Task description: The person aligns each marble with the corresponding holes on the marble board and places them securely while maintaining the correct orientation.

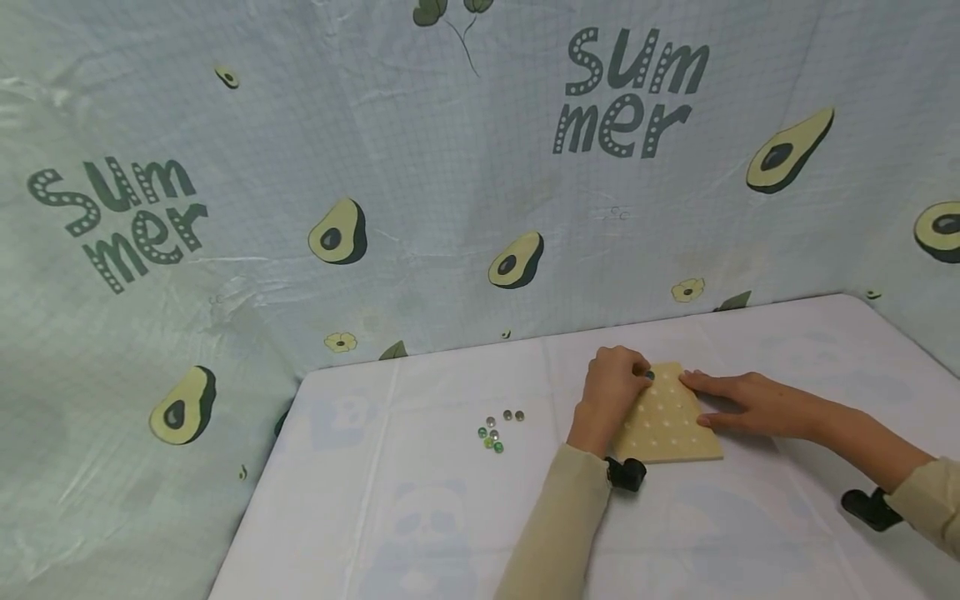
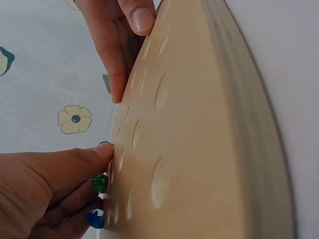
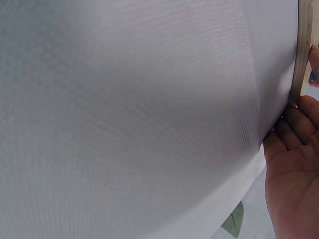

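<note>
A square pale wooden board (image 1: 667, 417) with rows of shallow round dents lies flat on the table. My left hand (image 1: 611, 385) is at its far left corner, fingers curled and thumb tip against the board. A small glass marble seems pinched at the thumb tip, mostly hidden. A green marble (image 2: 99, 183) and a blue marble (image 2: 95, 218) sit at the board's surface close to these fingers, in the left wrist view. Along the right edge rests my right hand (image 1: 750, 404), its fingers and thumb extended and touching the board.
Several loose glass marbles (image 1: 493, 435), clear and green, lie on the white tablecloth (image 1: 420, 517) left of the board. A patterned curtain (image 1: 420, 167) with avocados hangs behind the table's far edge. Black wrist cameras (image 1: 627, 474) sit at both sleeves.
</note>
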`<state>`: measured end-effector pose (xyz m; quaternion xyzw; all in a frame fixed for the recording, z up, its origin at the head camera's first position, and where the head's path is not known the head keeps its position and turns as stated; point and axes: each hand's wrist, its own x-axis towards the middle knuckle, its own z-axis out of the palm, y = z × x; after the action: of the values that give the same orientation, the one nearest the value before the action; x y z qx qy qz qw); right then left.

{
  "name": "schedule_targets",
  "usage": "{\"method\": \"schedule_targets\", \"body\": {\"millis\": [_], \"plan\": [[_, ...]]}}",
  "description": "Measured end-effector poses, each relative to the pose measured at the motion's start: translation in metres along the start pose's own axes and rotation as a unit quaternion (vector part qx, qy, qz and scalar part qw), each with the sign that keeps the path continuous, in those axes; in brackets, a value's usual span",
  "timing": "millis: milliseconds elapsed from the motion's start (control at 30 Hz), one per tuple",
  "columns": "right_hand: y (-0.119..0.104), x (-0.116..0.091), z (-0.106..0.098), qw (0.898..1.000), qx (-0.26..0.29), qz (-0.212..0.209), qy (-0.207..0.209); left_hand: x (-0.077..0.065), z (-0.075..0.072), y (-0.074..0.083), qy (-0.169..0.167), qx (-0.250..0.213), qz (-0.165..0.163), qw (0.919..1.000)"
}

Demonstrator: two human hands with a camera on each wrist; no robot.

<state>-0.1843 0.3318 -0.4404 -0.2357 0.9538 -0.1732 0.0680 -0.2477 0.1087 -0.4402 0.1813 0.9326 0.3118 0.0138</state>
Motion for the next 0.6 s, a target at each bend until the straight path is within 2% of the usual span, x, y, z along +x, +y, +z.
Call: {"method": "schedule_targets", "body": {"millis": [233, 300, 400, 600], "plan": [[-0.002, 0.000, 0.001, 1.000, 0.000, 0.007, 0.000, -0.002, -0.015, 0.000, -0.046, -0.032, -0.020, 0.9982], [-0.002, 0.000, 0.001, 1.000, 0.002, 0.010, -0.005, -0.003, -0.022, -0.001, -0.052, -0.024, -0.021, 0.9981], [-0.002, 0.001, 0.001, 1.000, 0.006, 0.015, -0.008, -0.005, -0.037, -0.007, -0.053, 0.008, -0.002, 0.9985], [-0.002, 0.002, 0.000, 1.000, 0.008, 0.013, -0.010, -0.014, -0.074, -0.030, -0.054, 0.057, 0.029, 0.9965]]}}
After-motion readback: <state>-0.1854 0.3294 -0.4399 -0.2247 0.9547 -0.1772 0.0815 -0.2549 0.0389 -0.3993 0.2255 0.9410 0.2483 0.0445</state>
